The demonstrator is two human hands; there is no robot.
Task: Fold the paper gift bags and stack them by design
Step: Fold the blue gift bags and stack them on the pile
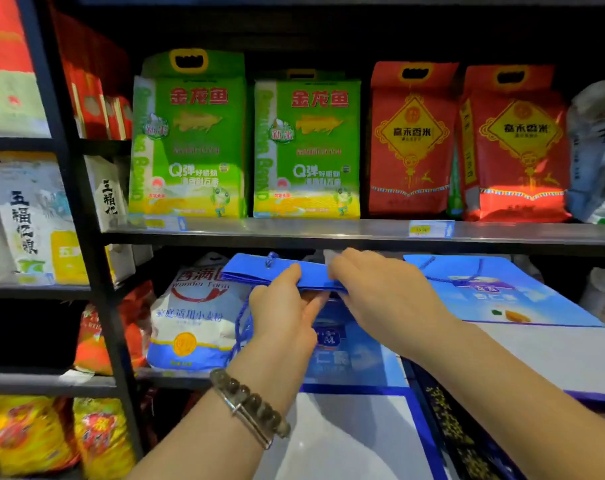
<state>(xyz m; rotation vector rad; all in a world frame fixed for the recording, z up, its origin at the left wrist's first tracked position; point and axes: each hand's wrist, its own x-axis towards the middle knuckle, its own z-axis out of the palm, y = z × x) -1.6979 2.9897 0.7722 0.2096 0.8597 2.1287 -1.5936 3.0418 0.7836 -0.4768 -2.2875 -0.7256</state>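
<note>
Left hand (287,306) pinches blue gift bag (349,344) at its folded top strip, thumb on top. Right hand (374,289) just beside it at 3 o'clock, fingers bent over the strip's far edge; can't tell if it clamps. Strip's long axis runs 9-to-3, bag body trails to 6. Matching blue bag (502,296) lies flat at 3 o'clock, nearer right hand, likely the stack spot.
</note>
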